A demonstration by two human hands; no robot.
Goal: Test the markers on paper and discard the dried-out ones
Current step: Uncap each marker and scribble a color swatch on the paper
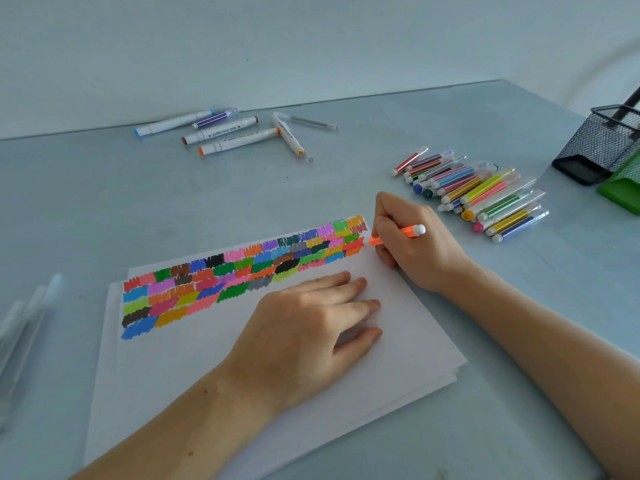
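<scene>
R hand point(412, 240), centre-right of frame: fingers curled round an orange marker point(403, 233), pinching it w/ tip down at the right edge of the paper point(214, 362), beside the end of the colour swatches point(242, 271); white end cap points right. L hand point(311, 323), centre frame: fingers straight, slightly spread, pressing flat on the paper below the swatches. Paper is a small stack of white sheets, lower centre, on the grey-blue table point(173, 188). Swatch rows run from lower left up to the right across the top sheet. Striped marker pile point(481, 192): right of frame, just above R hand, capped, lying side by side. White-barrel markers point(225, 131): upper centre-left, near the wall, well apart from the pile. Black mesh holder point(602, 143) and green container point(623, 192): far right edge. Clear caps point(24, 323): left edge, blurred.
</scene>
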